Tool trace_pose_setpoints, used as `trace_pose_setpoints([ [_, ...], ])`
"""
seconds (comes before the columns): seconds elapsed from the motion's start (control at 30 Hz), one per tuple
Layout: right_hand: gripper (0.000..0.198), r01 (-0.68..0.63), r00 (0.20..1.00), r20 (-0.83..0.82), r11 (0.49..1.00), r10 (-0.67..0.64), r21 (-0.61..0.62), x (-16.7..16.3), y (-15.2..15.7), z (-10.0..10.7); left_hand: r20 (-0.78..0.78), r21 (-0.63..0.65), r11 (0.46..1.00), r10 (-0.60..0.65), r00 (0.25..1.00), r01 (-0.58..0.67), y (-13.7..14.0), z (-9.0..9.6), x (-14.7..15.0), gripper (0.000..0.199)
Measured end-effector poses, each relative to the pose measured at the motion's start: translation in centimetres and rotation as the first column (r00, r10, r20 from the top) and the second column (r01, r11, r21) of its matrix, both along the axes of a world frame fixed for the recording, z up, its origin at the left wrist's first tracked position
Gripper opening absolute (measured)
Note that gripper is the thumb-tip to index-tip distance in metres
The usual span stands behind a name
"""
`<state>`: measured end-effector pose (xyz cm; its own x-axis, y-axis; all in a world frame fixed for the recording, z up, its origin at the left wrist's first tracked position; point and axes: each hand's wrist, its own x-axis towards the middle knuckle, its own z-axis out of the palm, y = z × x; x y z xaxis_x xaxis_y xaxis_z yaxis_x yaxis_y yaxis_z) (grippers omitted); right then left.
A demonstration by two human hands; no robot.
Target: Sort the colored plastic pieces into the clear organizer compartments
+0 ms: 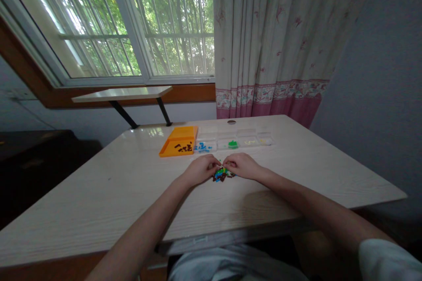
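A small heap of coloured plastic pieces (220, 176), brown, blue, green and yellow, lies on the table. My left hand (201, 170) rests at its left edge, thumb and fingers pinched together. From the other side my right hand (244, 166) reaches in, its fingertips also pinched just above the heap. Anything between the fingers is too small to make out. Behind the hands stands an orange box (162, 151) with its lid open and dark brown pieces inside. Beside it, clear boxes hold blue pieces (202, 147), green pieces (232, 144) and pale yellow pieces (249, 142).
The pale wooden table (108, 210) spreads to both sides of my arms. A raised white shelf (121, 93) on black supports stands at the back left, below the window. A patterned curtain (263, 52) hangs behind the table, and a dark cabinet (36, 158) is at the left.
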<state>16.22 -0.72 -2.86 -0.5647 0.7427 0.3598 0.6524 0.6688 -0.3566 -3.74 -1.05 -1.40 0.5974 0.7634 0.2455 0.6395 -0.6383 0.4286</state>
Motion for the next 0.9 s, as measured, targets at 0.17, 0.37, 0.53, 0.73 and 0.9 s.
trace_pose_setpoints([
  [0.17,0.017,-0.008,1.000,0.007,1.000,0.008,-0.009,-0.03,0.01,-0.01,-0.019,0.020,0.999,-0.039,0.999,0.039,0.02,-0.09,0.01,0.019],
  [0.37,0.017,0.000,1.000,0.006,1.000,0.000,0.009,-0.07,0.01,0.08,-0.027,0.086,0.996,-0.029,0.999,0.031,-0.15,-0.07,0.00,0.017],
  [0.53,0.022,-0.034,0.999,-0.035,0.999,0.033,-0.027,-0.23,-0.18,0.25,0.045,0.146,0.989,-0.003,0.999,-0.003,-0.25,0.08,0.12,0.016],
  [0.73,0.025,-0.027,0.994,-0.105,0.998,0.021,-0.064,-0.35,-0.19,0.14,0.075,0.182,0.983,-0.018,0.997,0.004,-0.41,-0.04,0.24,0.013],
  [0.9,0.022,-0.025,0.985,-0.169,0.998,0.015,-0.056,-0.34,-0.03,-0.01,0.094,0.181,0.983,-0.009,0.996,-0.009,-0.38,-0.11,0.28,0.014],
])
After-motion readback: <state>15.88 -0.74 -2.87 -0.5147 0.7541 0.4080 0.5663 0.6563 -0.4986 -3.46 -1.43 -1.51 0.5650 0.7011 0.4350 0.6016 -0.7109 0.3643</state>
